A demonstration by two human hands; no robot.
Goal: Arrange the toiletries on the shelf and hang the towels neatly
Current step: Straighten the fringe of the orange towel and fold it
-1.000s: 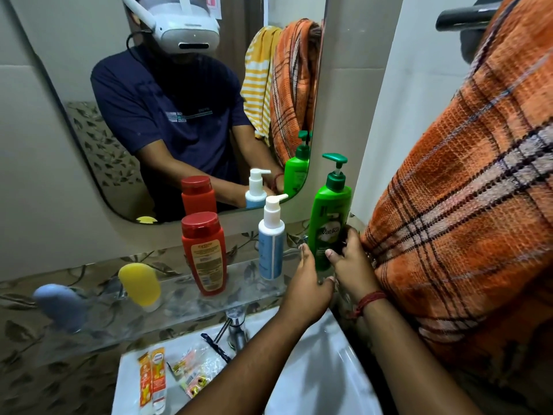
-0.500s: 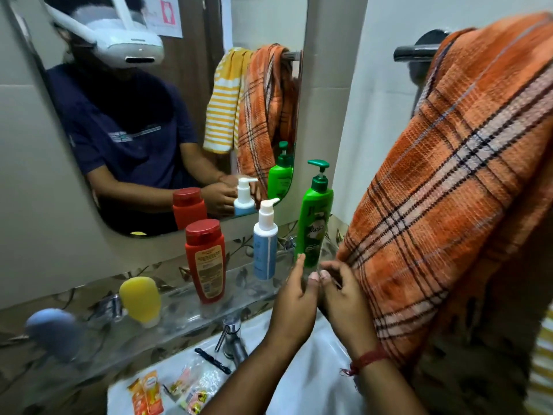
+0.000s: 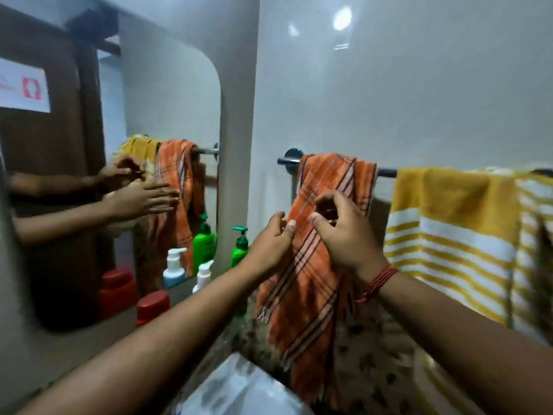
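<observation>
Bottles stand upright on the shelf: green pump bottle, white pump bottle, red-capped bottle. Orange towel hangs bunched on the rail; yellow striped towel beside it. Your left hand, fingers relaxed, touches the orange towel; your right hand is half-curled, grasp unclear. Straightening remains, likely.

You see an orange towel with dark and pale plaid stripes, a yellow towel banded in white, a green pump bottle, a red cap, and a red thread band on your wrist
</observation>
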